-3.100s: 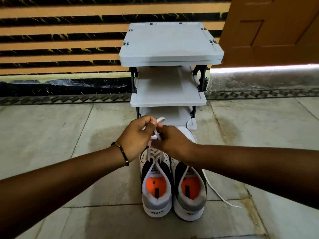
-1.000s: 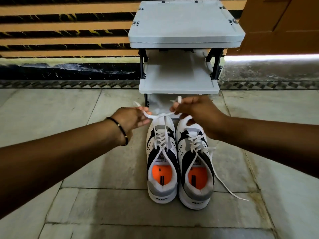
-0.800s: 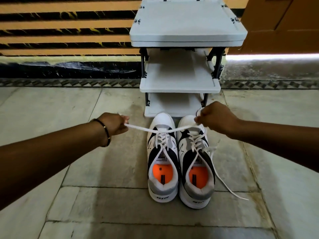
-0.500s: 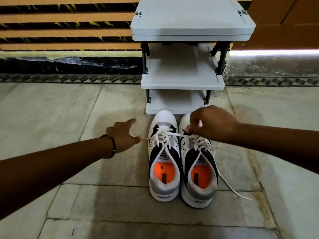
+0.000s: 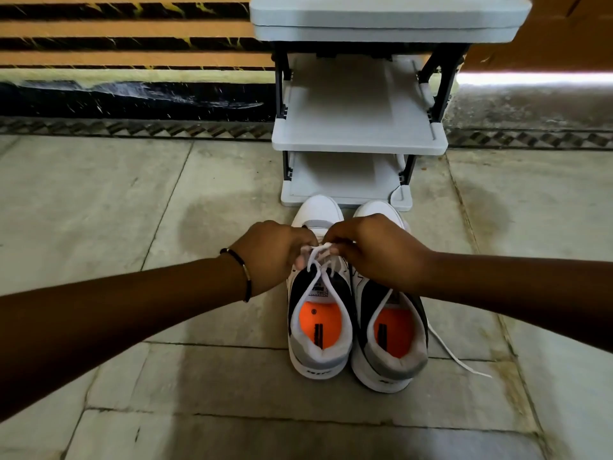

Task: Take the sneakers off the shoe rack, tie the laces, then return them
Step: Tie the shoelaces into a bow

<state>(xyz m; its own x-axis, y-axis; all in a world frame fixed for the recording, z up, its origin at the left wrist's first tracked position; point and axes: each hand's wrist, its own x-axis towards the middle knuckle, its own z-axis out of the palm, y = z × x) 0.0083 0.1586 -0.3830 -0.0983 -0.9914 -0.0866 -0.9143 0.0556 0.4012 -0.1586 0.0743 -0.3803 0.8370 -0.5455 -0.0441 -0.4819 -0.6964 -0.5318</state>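
Both sneakers (image 5: 356, 310) sit before the rack (image 5: 360, 127). Left hand (image 5: 275, 254) and right hand (image 5: 378, 250) meet, fingers pinching the left sneaker's lace (image 5: 318, 257), probably to knot it.

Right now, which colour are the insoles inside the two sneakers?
Bright orange with a dark mark, seen in the head view: left sneaker's insole, right sneaker's insole.

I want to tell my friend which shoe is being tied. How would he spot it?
Find the grey shoe rack by the wall; two sneakers sit on the floor before it. It is the left sneaker, where the left hand and right hand pinch its lace. The right sneaker trails a loose lace.
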